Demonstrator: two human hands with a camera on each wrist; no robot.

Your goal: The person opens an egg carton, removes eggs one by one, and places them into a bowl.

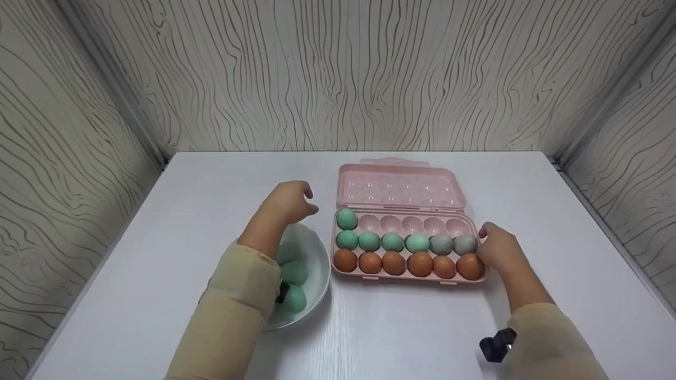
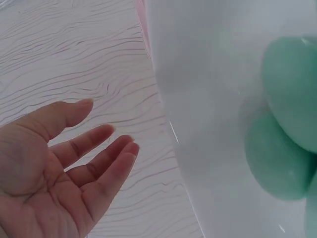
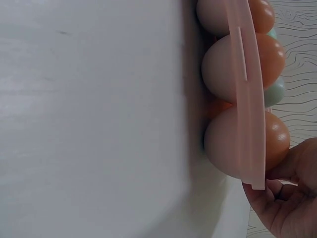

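My left hand (image 1: 288, 203) hovers over the far side of a white bowl (image 1: 318, 282), its fingers loosely bent and nothing between them; the left wrist view shows its palm and parted fingers. Several green eggs (image 1: 294, 273) lie in the bowl, partly hidden by my forearm. To the right sits a pink egg box (image 1: 413, 224). Brown eggs (image 1: 393, 263) fill its front row, green and greyish eggs (image 1: 392, 241) the middle one. One green egg (image 1: 347, 219) sits at the back row's left end. My right hand (image 1: 500, 249) pinches the box's right rim, thumb above and fingers beneath.
The box's pink lid (image 1: 401, 186) lies folded back behind it. A white table (image 1: 391, 327) carries everything, and wood-patterned panels (image 1: 338, 74) rise behind it and at both sides. A black camera mount (image 1: 497, 345) sticks out from the right sleeve.
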